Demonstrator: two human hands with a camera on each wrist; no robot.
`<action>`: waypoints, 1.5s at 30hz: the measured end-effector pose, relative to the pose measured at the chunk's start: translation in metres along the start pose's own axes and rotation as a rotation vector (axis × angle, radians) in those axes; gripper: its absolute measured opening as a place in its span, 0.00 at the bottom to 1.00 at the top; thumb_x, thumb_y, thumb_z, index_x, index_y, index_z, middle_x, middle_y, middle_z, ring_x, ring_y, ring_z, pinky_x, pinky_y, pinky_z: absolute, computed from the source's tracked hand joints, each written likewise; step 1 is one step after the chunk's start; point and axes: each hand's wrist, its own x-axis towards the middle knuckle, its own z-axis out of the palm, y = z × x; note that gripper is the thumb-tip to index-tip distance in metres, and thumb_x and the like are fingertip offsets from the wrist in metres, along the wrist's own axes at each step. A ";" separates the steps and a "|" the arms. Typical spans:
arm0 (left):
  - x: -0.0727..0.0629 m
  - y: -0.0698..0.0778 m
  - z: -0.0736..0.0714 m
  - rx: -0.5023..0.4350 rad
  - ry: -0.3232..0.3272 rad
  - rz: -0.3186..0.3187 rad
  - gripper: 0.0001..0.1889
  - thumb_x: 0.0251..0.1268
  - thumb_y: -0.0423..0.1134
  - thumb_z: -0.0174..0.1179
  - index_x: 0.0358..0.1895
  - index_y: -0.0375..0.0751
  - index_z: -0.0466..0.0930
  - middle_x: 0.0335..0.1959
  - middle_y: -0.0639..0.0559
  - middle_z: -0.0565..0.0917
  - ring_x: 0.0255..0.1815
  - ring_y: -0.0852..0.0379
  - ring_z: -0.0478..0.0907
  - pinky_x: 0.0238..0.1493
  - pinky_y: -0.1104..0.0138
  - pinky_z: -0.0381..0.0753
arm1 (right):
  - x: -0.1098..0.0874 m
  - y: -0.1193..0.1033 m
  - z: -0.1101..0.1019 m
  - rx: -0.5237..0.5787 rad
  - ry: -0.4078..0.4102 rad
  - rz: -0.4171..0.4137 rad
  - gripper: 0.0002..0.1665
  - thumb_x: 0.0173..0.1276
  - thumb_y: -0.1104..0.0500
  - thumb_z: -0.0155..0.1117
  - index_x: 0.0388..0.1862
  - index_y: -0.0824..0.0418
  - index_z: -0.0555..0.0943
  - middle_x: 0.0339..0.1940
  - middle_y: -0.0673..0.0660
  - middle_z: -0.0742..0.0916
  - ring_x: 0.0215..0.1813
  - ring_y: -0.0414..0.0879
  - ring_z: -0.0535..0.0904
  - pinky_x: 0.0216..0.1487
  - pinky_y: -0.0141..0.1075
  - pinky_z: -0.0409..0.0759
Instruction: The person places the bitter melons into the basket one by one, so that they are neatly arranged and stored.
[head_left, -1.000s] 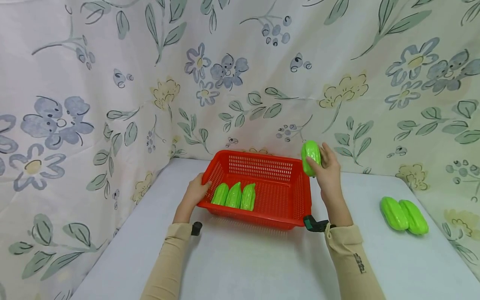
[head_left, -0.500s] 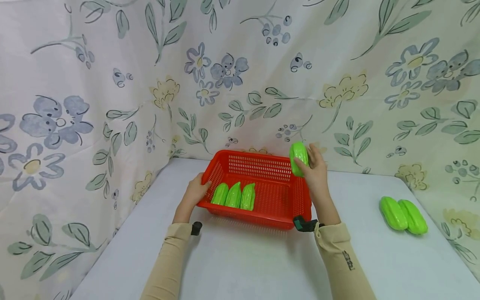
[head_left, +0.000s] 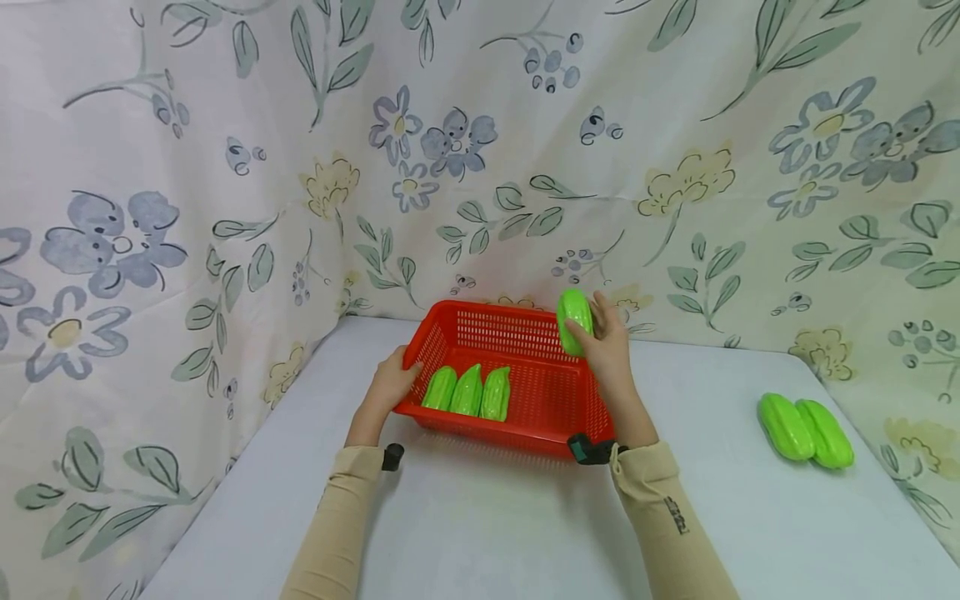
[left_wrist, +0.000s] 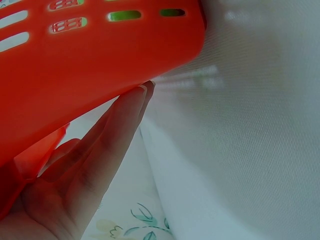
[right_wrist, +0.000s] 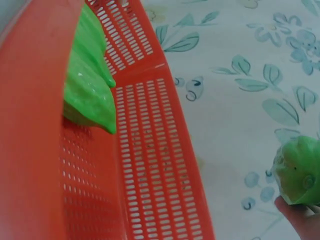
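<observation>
My right hand (head_left: 609, 350) grips a glossy bright-green ribbed gourd (head_left: 573, 321), held upright above the right back part of a red plastic basket (head_left: 592, 408). In the right wrist view, one end of that gourd (right_wrist: 299, 170) shows at the right edge, with a fingertip against it. My left hand (head_left: 392, 382) holds the basket's left rim. From the left wrist view, its fingers (left_wrist: 107, 145) reach under the basket wall (left_wrist: 100, 65), and the basket looks tilted. Inside, three similar gourds (head_left: 467, 392) lie side by side at the left.
Two more green gourds (head_left: 806, 432) lie side by side on the white table (head_left: 720, 400), toward its right edge. A floral curtain (head_left: 480, 167) hangs behind the table and along both sides. Each wrist carries a dark camera strap.
My right hand has carried the gourd leftward, from beside the basket's right rim to over the basket, and slightly lower. The left hand and the basket have stayed in place.
</observation>
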 end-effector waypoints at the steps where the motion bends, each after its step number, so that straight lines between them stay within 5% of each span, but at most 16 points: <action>1: 0.000 0.000 0.000 -0.002 0.000 -0.002 0.26 0.74 0.41 0.50 0.69 0.34 0.62 0.55 0.34 0.80 0.45 0.46 0.82 0.42 0.56 0.85 | 0.000 0.001 0.002 0.001 -0.005 -0.005 0.45 0.71 0.59 0.60 0.80 0.55 0.48 0.80 0.57 0.60 0.79 0.52 0.57 0.73 0.47 0.66; 21: 0.000 -0.002 0.002 -0.009 -0.002 -0.003 0.26 0.74 0.42 0.50 0.69 0.35 0.61 0.55 0.34 0.80 0.44 0.46 0.82 0.41 0.56 0.86 | 0.001 0.014 0.028 -0.046 -0.059 0.002 0.44 0.71 0.57 0.61 0.80 0.57 0.50 0.78 0.57 0.64 0.78 0.53 0.60 0.70 0.49 0.70; 45: 0.002 -0.002 0.001 -0.016 -0.005 -0.004 0.26 0.74 0.43 0.50 0.71 0.37 0.61 0.57 0.35 0.79 0.45 0.47 0.81 0.44 0.56 0.85 | 0.006 0.030 0.039 -0.106 -0.163 0.185 0.42 0.72 0.56 0.59 0.79 0.56 0.52 0.77 0.60 0.66 0.72 0.55 0.68 0.64 0.47 0.76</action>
